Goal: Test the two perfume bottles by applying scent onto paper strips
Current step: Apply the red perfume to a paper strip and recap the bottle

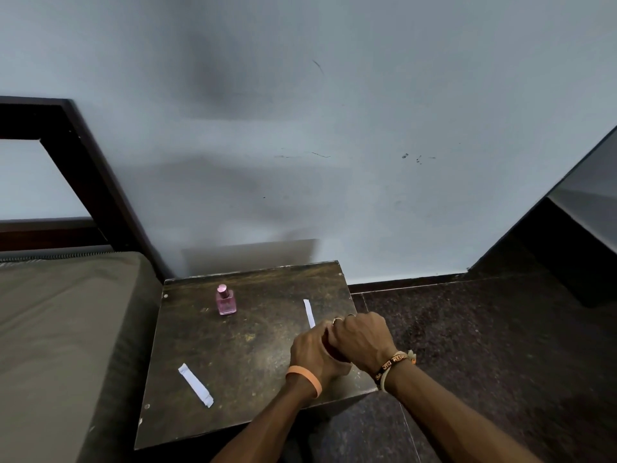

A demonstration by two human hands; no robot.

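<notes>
A pink perfume bottle (226, 300) with a pink cap stands upright at the back left of the small dark table (247, 349). One white paper strip (196, 385) lies at the table's front left. A second white strip (309, 313) lies at the back right, just beyond my hands. My left hand (312, 354) and my right hand (364, 339) are curled together over the table's right side around a small reddish object (330, 350), mostly hidden; I take it for the second bottle. My right hand sits over its top.
A bed with an olive-brown mattress (63, 329) and a dark wooden headboard (83, 168) stands to the left of the table. A pale wall (334, 128) rises right behind it. Dark speckled floor (484, 345) lies to the right, with a dark furniture corner (574, 235) at far right.
</notes>
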